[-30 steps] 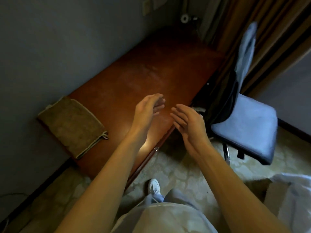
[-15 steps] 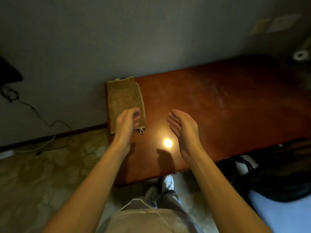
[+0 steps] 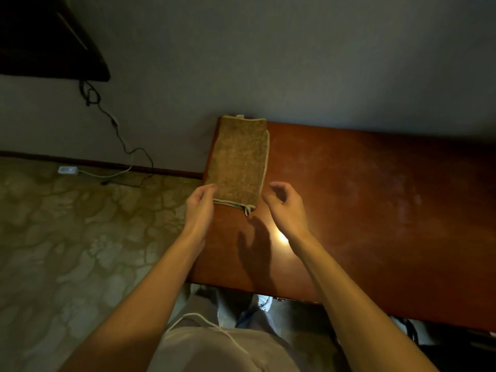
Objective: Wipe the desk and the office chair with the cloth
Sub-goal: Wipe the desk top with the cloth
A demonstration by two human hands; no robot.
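A folded brown cloth (image 3: 240,162) with a pale hem and a small loop lies flat at the left end of the reddish wooden desk (image 3: 375,210), against the wall. My left hand (image 3: 200,205) hovers at the cloth's near left corner, fingers relaxed and holding nothing; whether it touches the cloth I cannot tell. My right hand (image 3: 285,204) hangs just right of the cloth's near edge, fingers loosely curled, holding nothing. The office chair is out of view.
A grey wall runs behind the desk. Patterned floor (image 3: 67,251) spreads to the left, with a cable (image 3: 118,130) and a white plug strip (image 3: 68,170) by the skirting. A dark shape (image 3: 51,38) hangs at the upper left. Dark things (image 3: 442,342) lie under the desk's right side.
The view has swung left, away from the chair, to the desk's left end. Both hands have moved to the near edge of the cloth, one on each side.
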